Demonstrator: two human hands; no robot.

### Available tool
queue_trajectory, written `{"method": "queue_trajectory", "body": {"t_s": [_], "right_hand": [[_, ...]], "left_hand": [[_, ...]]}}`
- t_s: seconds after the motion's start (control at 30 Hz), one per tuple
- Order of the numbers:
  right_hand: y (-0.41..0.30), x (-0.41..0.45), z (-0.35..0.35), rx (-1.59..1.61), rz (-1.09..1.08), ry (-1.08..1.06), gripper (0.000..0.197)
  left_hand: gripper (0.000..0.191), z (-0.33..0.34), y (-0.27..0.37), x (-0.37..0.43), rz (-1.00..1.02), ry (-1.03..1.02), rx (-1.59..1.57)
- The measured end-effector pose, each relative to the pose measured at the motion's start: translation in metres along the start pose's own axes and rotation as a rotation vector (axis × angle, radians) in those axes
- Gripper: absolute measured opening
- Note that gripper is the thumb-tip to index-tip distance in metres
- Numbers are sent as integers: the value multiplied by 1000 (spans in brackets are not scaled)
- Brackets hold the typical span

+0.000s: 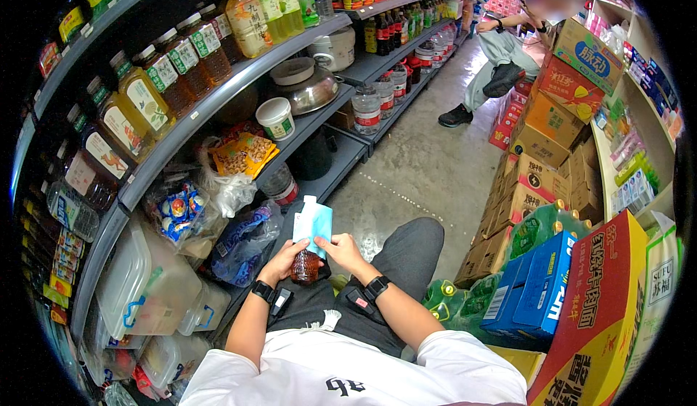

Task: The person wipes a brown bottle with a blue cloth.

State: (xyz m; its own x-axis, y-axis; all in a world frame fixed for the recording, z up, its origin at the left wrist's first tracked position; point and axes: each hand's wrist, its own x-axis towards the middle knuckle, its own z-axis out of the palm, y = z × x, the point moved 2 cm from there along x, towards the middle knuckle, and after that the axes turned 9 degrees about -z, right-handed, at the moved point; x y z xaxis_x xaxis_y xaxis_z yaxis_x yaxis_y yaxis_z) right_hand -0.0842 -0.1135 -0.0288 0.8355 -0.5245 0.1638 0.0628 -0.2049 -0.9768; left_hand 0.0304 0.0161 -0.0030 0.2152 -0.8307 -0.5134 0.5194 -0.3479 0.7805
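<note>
A bottle of dark amber drink with a white cap stands roughly upright in front of me, over my lap. My left hand grips it from the left side. A light blue cloth or wipe covers much of the bottle's upper part. My right hand pinches the cloth's lower right edge against the bottle, thumb on top. The fingers behind the bottle are partly hidden. Black bands are on both wrists.
Shelves with bottled drinks curve along the left, above plastic storage bins. Stacked cartons, a blue box and shrink-wrapped green bottles line the right. Another person sits farther down the aisle. A steel pot rests on a lower shelf.
</note>
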Motion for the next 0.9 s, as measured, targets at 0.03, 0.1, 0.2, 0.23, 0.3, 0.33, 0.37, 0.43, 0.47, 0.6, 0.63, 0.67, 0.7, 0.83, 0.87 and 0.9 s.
{"method": "queue_trajectory", "body": {"t_s": [0.03,0.1,0.2,0.23,0.3,0.33,0.37,0.43,0.47,0.6,0.63,0.67,0.7,0.83,0.87,0.9], "right_hand": [[0,0,0,-10,1,-5,56],[-3,-1,0,8,-3,-1,57],[-7,-1,-1,19,2,-2,57],[-7,-2,-1,11,11,-7,57],[-7,-1,-2,6,12,-5,57],[-6,-1,-2,1,14,-3,57],[-6,-2,-2,1,14,-4,57],[-5,-1,-2,15,11,-4,57],[-5,-1,-1,15,11,-4,57],[-4,-1,-1,16,-2,7,57],[-3,-1,-1,7,2,4,57],[-3,-1,0,6,1,4,57],[-3,-1,0,8,1,9,57],[-4,-1,-1,16,3,7,57],[-3,-1,0,16,3,6,57],[-2,-1,0,12,4,8,58]], "left_hand": [[44,-2,-1,1,1,1,0],[42,-7,-2,3,-24,-21,27],[42,-8,-4,3,-38,-1,17],[42,-8,-4,3,-38,-1,17],[42,-7,-3,3,-35,-4,17],[42,-7,-3,2,-36,-3,17],[42,-6,-3,3,-33,-2,15],[42,-6,-3,3,-30,-1,14],[42,-6,-3,3,-27,2,6],[42,-6,-3,2,-19,0,5],[42,-7,-3,3,-18,0,5],[42,-8,-4,3,-20,-1,6],[41,-7,-4,3,-22,-2,7],[41,-6,-3,1,-34,4,5],[41,-7,-4,2,-33,14,-2],[41,-5,-2,1,-32,24,-10]]}}
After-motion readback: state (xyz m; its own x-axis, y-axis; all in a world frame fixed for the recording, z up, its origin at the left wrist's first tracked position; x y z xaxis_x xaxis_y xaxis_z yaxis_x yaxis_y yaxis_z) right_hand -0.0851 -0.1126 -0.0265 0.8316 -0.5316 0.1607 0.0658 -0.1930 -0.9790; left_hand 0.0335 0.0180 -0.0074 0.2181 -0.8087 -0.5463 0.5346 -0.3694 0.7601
